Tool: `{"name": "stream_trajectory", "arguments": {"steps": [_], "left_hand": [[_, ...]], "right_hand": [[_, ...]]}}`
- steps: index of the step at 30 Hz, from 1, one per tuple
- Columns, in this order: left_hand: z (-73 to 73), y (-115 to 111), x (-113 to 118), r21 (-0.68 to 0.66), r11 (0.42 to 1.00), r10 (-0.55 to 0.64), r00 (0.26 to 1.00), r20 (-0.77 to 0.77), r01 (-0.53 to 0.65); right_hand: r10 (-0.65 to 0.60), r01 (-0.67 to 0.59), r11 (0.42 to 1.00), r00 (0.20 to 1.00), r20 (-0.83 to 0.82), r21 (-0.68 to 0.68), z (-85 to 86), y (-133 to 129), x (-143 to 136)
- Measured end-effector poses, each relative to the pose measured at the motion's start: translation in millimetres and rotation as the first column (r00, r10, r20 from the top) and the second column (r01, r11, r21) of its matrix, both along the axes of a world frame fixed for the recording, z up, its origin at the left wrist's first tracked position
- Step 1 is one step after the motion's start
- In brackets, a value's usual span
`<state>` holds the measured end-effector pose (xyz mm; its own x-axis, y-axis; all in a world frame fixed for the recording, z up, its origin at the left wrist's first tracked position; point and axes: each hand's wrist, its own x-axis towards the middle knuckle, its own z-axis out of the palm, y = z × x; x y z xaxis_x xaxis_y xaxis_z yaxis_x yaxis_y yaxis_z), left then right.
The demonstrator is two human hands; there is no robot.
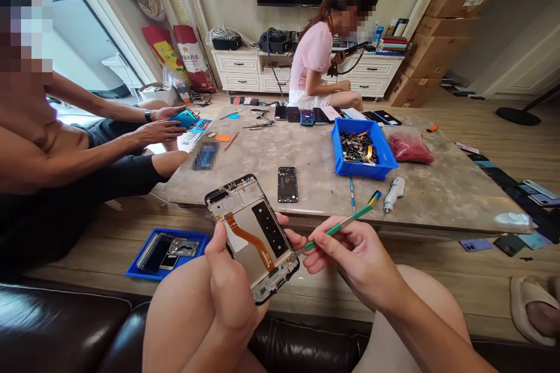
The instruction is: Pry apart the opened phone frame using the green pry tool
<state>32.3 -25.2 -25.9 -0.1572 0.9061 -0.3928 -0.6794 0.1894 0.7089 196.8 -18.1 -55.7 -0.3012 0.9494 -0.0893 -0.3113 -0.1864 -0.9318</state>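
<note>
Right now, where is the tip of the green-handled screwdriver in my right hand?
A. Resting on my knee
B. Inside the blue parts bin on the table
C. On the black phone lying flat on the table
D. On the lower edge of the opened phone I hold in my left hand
D. The right hand holds the green-handled screwdriver with its tip at the lower edge of the opened phone, which the left hand grips.

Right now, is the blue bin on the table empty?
No, the blue bin on the table holds a heap of small parts.
</note>
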Motion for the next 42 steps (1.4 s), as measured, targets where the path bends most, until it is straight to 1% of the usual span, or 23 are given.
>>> {"name": "stream_trajectory", "arguments": {"steps": [2,3,5,7,9,11,13,14,16,17,18,19,20,21,22,24,26,28,32,33,36,38,42], "left_hand": [[3.1,2.6,1.0,0.011,0.998,0.069,0.997,0.036,-0.07],[4.4,3.3,1.2,0.008,0.997,0.08,0.995,0.055,-0.081],[6.4,3.2,0.6,0.004,1.0,0.02,0.996,0.091,-0.021],[7.2,1.9,-1.0,0.014,0.999,-0.053,0.993,0.103,0.052],[7.9,0.4,-2.6,-0.007,0.998,-0.069,0.993,0.098,0.07],[8.8,-0.3,-3.3,-0.059,0.996,-0.061,0.994,0.095,0.067],[9.5,-0.1,-2.8,-0.088,0.993,-0.074,0.993,0.093,0.082],[9.6,0.1,-2.2,-0.08,0.994,-0.065,0.995,0.075,0.071],[9.1,0.8,-0.8,-0.063,0.998,-0.023,1.0,0.01,0.024],[8.7,1.2,0.0,-0.053,0.999,-0.001,1.0,-0.021,0.0],[8.2,1.7,0.7,-0.043,0.999,0.023,0.999,-0.043,-0.025],[7.9,2.2,1.2,-0.036,0.998,0.04,0.998,-0.053,-0.042],[7.6,2.7,1.7,-0.031,0.998,0.045,0.998,-0.049,-0.047],[7.2,3.2,2.2,-0.03,0.998,0.047,0.998,-0.043,-0.048],[6.7,3.6,2.6,-0.031,0.998,0.051,0.998,-0.041,-0.052],[4.6,3.6,3.5,-0.034,0.998,0.056,0.997,-0.053,-0.058],[0.7,2.7,4.7,-0.015,0.997,0.076,0.995,-0.07,-0.077],[-4.1,1.3,6.5,0.011,0.995,0.098,0.993,-0.07,-0.098],[-10.8,-0.5,11.0,0.027,0.993,0.115,0.991,-0.072,-0.113],[-11.6,-0.4,12.1,0.031,0.992,0.126,0.988,-0.085,-0.124],[-13.8,0.5,14.6,0.036,0.986,0.164,0.98,-0.11,-0.161],[-16.1,0.8,15.4,0.028,0.987,0.163,0.982,-0.095,-0.161],[-21.4,-1.0,15.5,0.051,0.992,0.121,0.992,-0.03,-0.119]], "right_hand": [[-0.013,0.013,1.0,0.999,-0.03,-0.01,-0.3,-2.0,-0.5],[-0.03,0.03,1.0,0.999,-0.034,-0.001,-0.1,-3.2,-0.9],[-0.046,0.046,0.999,0.998,-0.031,0.01,0.5,-4.8,-1.6],[-0.032,0.032,0.999,0.999,-0.028,-0.001,0.5,-4.7,-2.2],[-0.011,0.01,1.0,1.0,-0.026,-0.008,0.0,-3.7,-2.5],[-0.002,0.002,1.0,1.0,-0.015,0.023,-0.2,-3.9,-2.4],[-0.018,0.015,0.993,1.0,0.025,0.114,0.8,-6.9,-1.7],[-0.033,0.02,0.981,0.997,0.067,0.195,1.7,-9.3,-0.9],[-0.071,-0.005,0.924,0.98,0.184,0.382,3.6,-14.5,1.1],[-0.105,-0.009,0.893,0.968,0.227,0.451,3.9,-16.5,2.3],[-0.14,0.006,0.871,0.961,0.237,0.491,3.6,-17.6,3.4],[-0.172,0.043,0.865,0.962,0.214,0.5,2.6,-17.8,4.3],[-0.198,0.093,0.875,0.964,0.177,0.476,1.1,-16.9,4.8],[-0.215,0.135,0.894,0.966,0.145,0.428,-0.6,-15.4,4.6],[-0.213,0.148,0.917,0.967,0.14,0.37,-2.3,-13.7,3.7],[-0.168,0.094,0.952,0.956,0.24,0.291,-4.6,-11.0,-0.5],[-0.165,0.051,0.956,0.908,0.386,0.289,-5.0,-11.1,-7.3],[-0.216,0.059,0.941,0.863,0.456,0.332,-5.1,-13.8,-15.2],[-0.284,0.108,0.926,0.831,0.479,0.361,-9.3,-20.1,-27.3],[-0.314,0.116,0.912,0.815,0.488,0.393,-10.9,-20.8,-29.0],[-0.421,0.125,0.846,0.754,0.505,0.518,-14.9,-20.4,-32.2],[-0.441,0.102,0.824,0.732,0.519,0.557,-16.3,-19.0,-33.5],[-0.451,0.079,0.812,0.715,0.535,0.579,-18.4,-17.5,-34.9]]}}
